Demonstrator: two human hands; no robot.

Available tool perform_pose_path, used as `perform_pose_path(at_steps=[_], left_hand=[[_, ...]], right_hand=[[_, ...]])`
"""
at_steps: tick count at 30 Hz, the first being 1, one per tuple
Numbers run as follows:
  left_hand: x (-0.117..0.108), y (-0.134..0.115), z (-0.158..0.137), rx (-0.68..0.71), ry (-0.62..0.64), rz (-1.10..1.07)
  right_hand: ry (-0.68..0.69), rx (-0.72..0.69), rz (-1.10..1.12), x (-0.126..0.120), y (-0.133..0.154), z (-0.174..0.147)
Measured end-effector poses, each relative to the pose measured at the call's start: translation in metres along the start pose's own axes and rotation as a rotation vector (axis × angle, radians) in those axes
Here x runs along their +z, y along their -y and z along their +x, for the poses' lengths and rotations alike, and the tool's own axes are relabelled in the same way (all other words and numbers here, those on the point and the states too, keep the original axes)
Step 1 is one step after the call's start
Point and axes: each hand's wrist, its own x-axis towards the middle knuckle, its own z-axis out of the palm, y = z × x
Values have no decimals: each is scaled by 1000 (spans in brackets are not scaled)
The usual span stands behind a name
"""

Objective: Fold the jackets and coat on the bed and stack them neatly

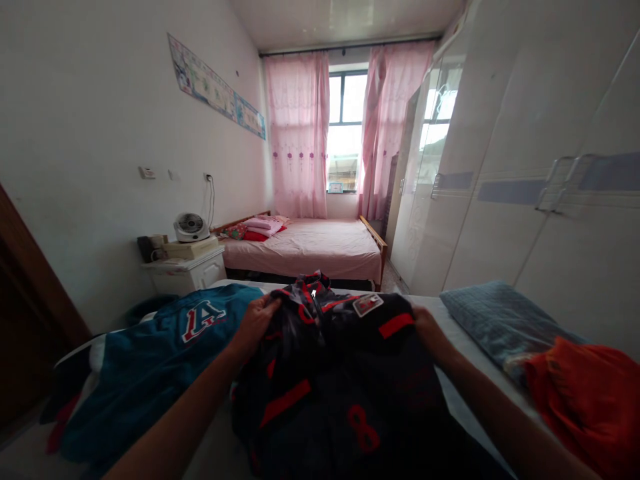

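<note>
The left hand (pixel 257 320) and right hand (pixel 427 330) each close on a shoulder of the black-and-red jacket (pixel 340 373). The jacket lies on the bed (pixel 457 393), collar pointing away, long axis running toward the person. A teal jersey (pixel 150 360) lies just left.

Bedroom interior. Far wall: daylit window (pixel 347 127) flanked by pink curtains (pixel 297 133). Below it, a bed (pixel 320 250) with pink sheet. Left: white wall (pixel 90 133) bearing a poster strip (pixel 215 87); nightstand (pixel 187 270) carrying a fan (pixel 191 227). Right: white wardrobe (pixel 525 173).
</note>
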Motion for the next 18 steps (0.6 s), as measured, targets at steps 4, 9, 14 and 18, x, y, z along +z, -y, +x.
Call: perform_pose_path(at_steps=[4, 9, 14, 18], left_hand=[[-24, -32, 21, 105, -20, 49], [-26, -14, 4, 32, 175, 165], [-26, 18, -42, -122, 449, 323], [-21, 14, -38, -55, 497, 523]], right_hand=[[-436, 84, -545, -75, -17, 9], [-568, 358, -743, -155, -89, -28], [6, 503, -714, -172, -160, -85], [-252, 201, -880, -143, -126, -77]])
